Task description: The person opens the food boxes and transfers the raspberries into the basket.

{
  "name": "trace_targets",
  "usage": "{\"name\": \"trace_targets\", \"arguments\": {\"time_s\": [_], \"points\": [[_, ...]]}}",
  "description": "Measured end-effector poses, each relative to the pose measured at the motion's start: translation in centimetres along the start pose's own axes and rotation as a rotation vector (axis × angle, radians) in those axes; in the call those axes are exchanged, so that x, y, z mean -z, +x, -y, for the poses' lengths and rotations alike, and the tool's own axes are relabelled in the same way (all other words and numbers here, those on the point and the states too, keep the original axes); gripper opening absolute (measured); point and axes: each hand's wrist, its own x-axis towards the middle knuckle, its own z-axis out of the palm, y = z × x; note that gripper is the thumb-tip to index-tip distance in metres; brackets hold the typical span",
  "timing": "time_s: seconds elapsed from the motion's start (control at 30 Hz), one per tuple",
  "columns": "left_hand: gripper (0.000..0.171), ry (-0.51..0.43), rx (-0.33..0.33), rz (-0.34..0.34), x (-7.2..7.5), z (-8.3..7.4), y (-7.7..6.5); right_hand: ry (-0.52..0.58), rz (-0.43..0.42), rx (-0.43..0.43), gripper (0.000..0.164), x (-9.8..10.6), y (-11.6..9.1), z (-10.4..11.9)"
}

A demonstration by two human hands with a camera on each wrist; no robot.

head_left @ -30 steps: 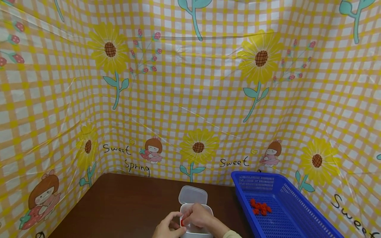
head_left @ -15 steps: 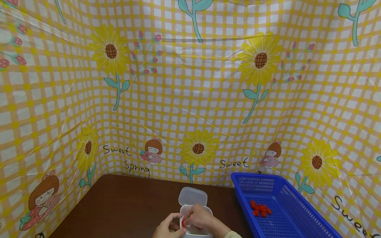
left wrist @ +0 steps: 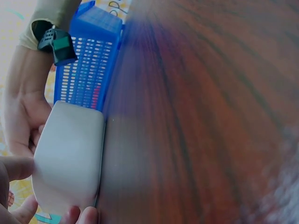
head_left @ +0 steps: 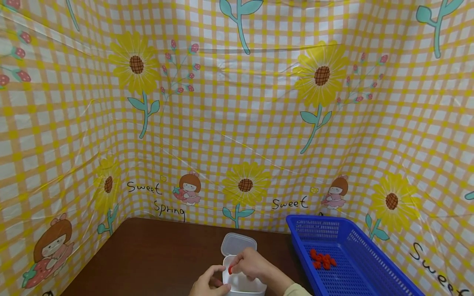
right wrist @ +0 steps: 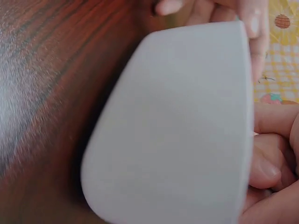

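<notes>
A white plastic box point(head_left: 242, 284) stands near the table's front edge, its clear lid point(head_left: 239, 243) folded back behind it. My left hand point(head_left: 210, 283) grips the box's left side, fingertips at the rim. Between thumb and forefinger, my right hand point(head_left: 252, 265) pinches a small red piece point(head_left: 230, 270) over the box's opening, near its left wall. Both wrist views show the box's outer wall point(left wrist: 70, 149) from the side. It hides the red piece there; in the right wrist view, curled right fingers point(right wrist: 264, 170) show past the rim.
A blue perforated basket point(head_left: 355, 263) stands to the right of the box. Inside it, towards the left side, lie several small red pieces point(head_left: 323, 260). The dark brown table point(head_left: 159, 255) is backed by a yellow checked cloth point(head_left: 207, 135).
My right hand has lifted slightly with the red piece, which has come up and a little right from the box's left wall. The left hand keeps its grip on the box.
</notes>
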Motion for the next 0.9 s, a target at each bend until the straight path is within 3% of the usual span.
{"name": "trace_targets", "arguments": {"time_s": [0.37, 0.9], "points": [[0.047, 0.052, 0.034, -0.028, -0.1, -0.6, -0.1, 0.017, -0.036, -0.062, 0.008, 3.9, -0.6, 0.9], [0.045, 0.058, 0.044, -0.028, 0.0, -0.5, 0.0, 0.077, -0.113, -0.070, 0.021, 9.5, -1.7, 1.3]]}}
